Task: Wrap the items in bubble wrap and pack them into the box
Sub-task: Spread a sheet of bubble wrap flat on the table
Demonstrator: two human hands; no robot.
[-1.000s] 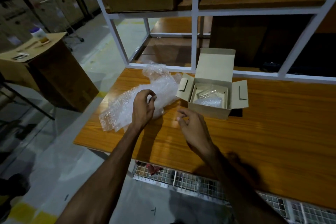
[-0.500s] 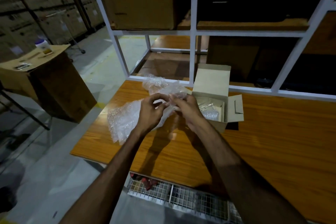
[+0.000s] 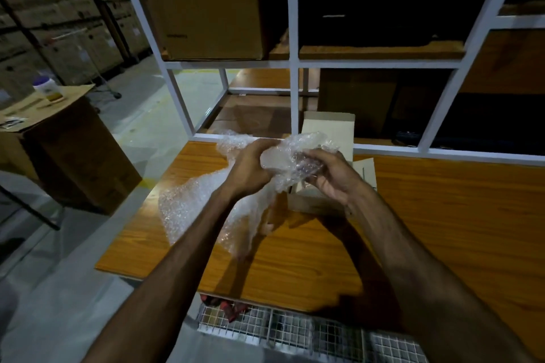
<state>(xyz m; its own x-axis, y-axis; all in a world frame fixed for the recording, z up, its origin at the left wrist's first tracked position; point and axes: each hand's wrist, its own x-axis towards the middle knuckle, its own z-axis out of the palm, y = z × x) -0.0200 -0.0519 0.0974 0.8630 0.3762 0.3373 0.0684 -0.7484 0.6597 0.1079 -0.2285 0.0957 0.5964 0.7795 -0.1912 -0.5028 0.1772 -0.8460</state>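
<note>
Left hand grips the clear crinkled sheet of bubble wrap, right hand curls round the wrapped end, both raised over the orange wooden table. The loose sheet trails down onto the tabletop. Behind the hands sits the small open beige cardboard box.

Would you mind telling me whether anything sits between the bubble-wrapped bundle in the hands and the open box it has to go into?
Nothing visible does. The left hand and right hand hold the bubble wrap bundle up just in front of the open box, whose lid flap stands upright; the hands hide the opening itself.
</note>
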